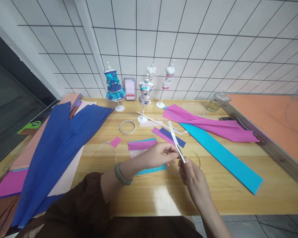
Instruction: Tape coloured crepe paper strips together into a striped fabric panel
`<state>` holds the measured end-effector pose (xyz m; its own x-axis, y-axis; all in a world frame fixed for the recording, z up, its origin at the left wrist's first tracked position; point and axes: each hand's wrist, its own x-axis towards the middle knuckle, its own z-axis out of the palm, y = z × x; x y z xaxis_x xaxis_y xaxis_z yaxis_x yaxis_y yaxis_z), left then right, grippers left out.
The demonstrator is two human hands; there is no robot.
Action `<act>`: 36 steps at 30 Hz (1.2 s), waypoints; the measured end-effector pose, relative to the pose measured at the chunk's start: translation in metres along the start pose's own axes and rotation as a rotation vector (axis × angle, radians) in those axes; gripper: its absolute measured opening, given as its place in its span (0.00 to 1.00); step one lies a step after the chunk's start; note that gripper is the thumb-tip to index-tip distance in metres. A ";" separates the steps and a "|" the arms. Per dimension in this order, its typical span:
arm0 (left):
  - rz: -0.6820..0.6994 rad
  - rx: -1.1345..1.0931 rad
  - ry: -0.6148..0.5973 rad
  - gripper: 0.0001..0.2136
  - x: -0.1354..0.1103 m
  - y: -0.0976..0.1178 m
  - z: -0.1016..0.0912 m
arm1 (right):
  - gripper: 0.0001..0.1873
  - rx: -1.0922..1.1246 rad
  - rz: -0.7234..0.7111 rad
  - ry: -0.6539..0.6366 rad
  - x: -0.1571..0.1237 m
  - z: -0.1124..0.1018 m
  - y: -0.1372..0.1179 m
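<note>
A narrow white strip point(173, 134) slants up and away over the table between my hands. At its near end, my right hand point(192, 175) is closed, with the thumb pressed on the strip. A thin dark edge shows along that end; whether it belongs to the strip or to something beneath, I cannot tell. Close beside it on the left, my left hand point(165, 153) has its fingers curled and pinched at the strip's edge. Below my left forearm lie layered pink, pale and turquoise paper pieces point(141, 145). Small pink and dark blue strips point(172, 137) lie just beyond my hands.
Small dress forms point(145, 92) stand at the back, one in a blue ruffled dress point(114, 86), near a phone point(129, 89). A tape roll point(127, 127) lies mid-table. Blue paper point(54, 148) covers the left; magenta point(211, 124) and turquoise sheets point(223, 155) lie right, before a glass teapot point(217, 100).
</note>
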<state>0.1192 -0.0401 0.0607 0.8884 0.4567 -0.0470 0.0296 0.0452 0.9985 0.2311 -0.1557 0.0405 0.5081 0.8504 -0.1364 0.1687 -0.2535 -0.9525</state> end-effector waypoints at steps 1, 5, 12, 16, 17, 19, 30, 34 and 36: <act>0.020 0.046 0.007 0.10 -0.001 0.000 0.001 | 0.26 0.004 0.005 0.002 0.001 0.000 0.000; 0.091 0.153 0.089 0.09 -0.001 -0.002 0.003 | 0.26 0.017 0.031 -0.014 0.002 -0.002 0.003; -0.018 -0.131 0.175 0.11 0.010 -0.011 -0.004 | 0.25 0.031 0.021 -0.057 -0.003 0.003 0.004; -0.032 -0.170 0.196 0.09 0.010 -0.008 -0.006 | 0.26 -0.003 -0.029 -0.027 -0.005 0.005 0.003; -0.038 -0.167 0.209 0.09 0.010 -0.007 -0.006 | 0.26 -0.006 -0.031 -0.023 -0.005 0.005 0.003; -0.047 -0.160 0.223 0.09 0.010 -0.006 -0.006 | 0.25 -0.002 -0.027 -0.023 -0.005 0.005 0.003; -0.049 -0.223 0.173 0.10 0.009 -0.006 -0.009 | 0.23 0.138 0.091 -0.091 -0.005 0.005 0.003; -0.053 -0.282 0.156 0.11 0.009 -0.006 -0.009 | 0.25 0.227 0.188 -0.146 -0.006 0.005 0.000; -0.058 -0.300 0.159 0.11 0.009 -0.006 -0.009 | 0.26 0.256 0.203 -0.170 -0.006 0.004 -0.003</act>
<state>0.1228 -0.0280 0.0538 0.8059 0.5775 -0.1302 -0.0792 0.3231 0.9431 0.2238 -0.1584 0.0426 0.3586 0.8643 -0.3527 -0.1492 -0.3199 -0.9356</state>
